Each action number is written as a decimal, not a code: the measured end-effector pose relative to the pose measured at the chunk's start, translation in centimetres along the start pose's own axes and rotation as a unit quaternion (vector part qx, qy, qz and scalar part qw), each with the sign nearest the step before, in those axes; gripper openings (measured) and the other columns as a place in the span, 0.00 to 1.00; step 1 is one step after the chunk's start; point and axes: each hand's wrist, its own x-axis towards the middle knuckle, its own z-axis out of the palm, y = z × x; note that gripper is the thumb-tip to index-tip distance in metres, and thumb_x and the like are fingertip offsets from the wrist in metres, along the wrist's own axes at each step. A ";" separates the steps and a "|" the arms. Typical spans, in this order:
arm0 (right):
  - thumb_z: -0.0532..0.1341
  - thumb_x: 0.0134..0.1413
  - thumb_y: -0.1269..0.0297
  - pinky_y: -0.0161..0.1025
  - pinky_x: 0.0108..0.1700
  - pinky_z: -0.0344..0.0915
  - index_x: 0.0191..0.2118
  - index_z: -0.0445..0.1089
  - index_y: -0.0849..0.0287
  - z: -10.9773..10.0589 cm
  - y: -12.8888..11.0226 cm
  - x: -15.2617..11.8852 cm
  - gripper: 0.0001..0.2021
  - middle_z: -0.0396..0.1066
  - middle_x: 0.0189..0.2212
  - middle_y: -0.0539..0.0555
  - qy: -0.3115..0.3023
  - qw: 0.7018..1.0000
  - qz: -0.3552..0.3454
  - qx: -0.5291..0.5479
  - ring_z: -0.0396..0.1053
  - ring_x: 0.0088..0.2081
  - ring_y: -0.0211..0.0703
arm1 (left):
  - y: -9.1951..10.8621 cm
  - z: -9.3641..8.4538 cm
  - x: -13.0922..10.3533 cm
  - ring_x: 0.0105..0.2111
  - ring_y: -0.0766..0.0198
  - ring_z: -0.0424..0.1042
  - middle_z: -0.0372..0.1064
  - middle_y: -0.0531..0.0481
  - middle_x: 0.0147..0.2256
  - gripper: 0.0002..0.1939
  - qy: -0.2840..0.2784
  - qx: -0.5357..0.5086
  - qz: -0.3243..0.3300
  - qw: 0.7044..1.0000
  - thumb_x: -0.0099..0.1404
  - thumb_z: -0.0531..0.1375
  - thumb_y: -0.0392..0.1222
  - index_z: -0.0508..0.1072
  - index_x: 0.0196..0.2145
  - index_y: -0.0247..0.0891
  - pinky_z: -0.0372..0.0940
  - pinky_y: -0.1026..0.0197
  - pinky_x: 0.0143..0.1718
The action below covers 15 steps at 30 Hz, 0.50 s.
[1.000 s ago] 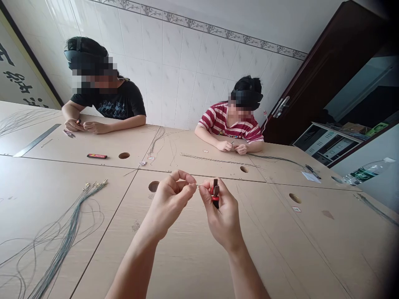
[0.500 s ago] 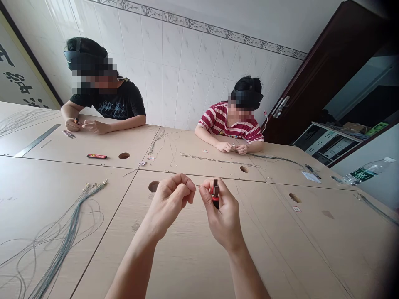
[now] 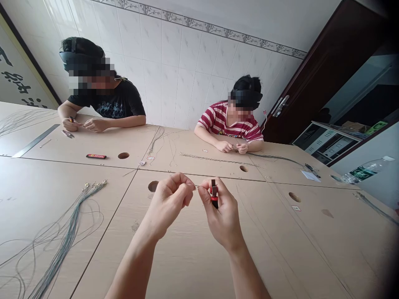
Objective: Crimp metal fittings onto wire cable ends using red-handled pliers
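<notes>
My left hand (image 3: pixel 174 199) is closed in a pinch, its fingertips on something thin and tiny, perhaps a wire end, that spans the narrow gap to my right thumb. In my right hand (image 3: pixel 221 211) a small pair of pliers (image 3: pixel 214 195) with red and black grips stands with its dark head upward, held in the palm. The right thumb and forefinger also pinch together, close to the left fingertips. Both hands are above the table (image 3: pixel 187 253). To their left lies a bundle of thin grey wires (image 3: pixel 70 228) with small metal ends.
Across the table sit a person in a black shirt (image 3: pixel 121 99) and another in a striped shirt (image 3: pixel 215 118), both handling small things. A steel ruler (image 3: pixel 35 141), a red-and-black tube-like item (image 3: pixel 96 156), loose wires (image 3: pixel 218 160) and a plastic bottle (image 3: pixel 369 170) lie about. Round holes (image 3: pixel 294 197) pierce the tabletop.
My hands stay almost in place, fingertips still close together; the pliers tilt very slightly. The person in black has shifted their hands a little to the left.
</notes>
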 end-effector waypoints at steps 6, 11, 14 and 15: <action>0.54 0.65 0.61 0.35 0.29 0.56 0.35 0.63 0.56 -0.1 0.2 0.0 0.07 0.66 0.32 0.50 -0.005 1.000 -0.008 -0.015 0.63 0.32 0.37 | -0.1 0.0 0.2 0.19 0.73 0.44 0.55 0.59 0.18 0.07 -0.001 0.008 0.002 1.000 0.59 0.53 0.35 0.65 0.23 0.37 0.42 0.66 0.20; 0.55 0.65 0.62 0.34 0.29 0.56 0.35 0.62 0.55 -0.2 0.3 0.0 0.06 0.66 0.33 0.49 -0.020 1.000 -0.020 -0.013 0.64 0.34 0.36 | -0.2 -0.1 0.2 0.19 0.73 0.46 0.55 0.59 0.17 0.09 -0.007 0.009 0.004 1.000 0.60 0.54 0.37 0.64 0.22 0.37 0.42 0.66 0.20; 0.55 0.65 0.63 0.34 0.29 0.56 0.35 0.62 0.55 -0.3 0.3 0.1 0.06 0.67 0.34 0.49 -0.028 0.999 -0.022 -0.011 0.63 0.34 0.36 | -0.2 -0.1 0.2 0.19 0.74 0.46 0.55 0.59 0.17 0.10 -0.007 0.014 0.005 1.000 0.60 0.54 0.37 0.63 0.21 0.36 0.42 0.67 0.20; 0.55 0.65 0.63 0.34 0.29 0.56 0.35 0.62 0.55 -0.3 0.3 0.1 0.06 0.67 0.34 0.49 -0.030 0.999 -0.022 -0.011 0.63 0.34 0.36 | -0.1 -0.1 0.2 0.18 0.74 0.46 0.55 0.59 0.17 0.10 -0.008 0.014 0.005 1.000 0.59 0.54 0.37 0.63 0.21 0.36 0.42 0.67 0.19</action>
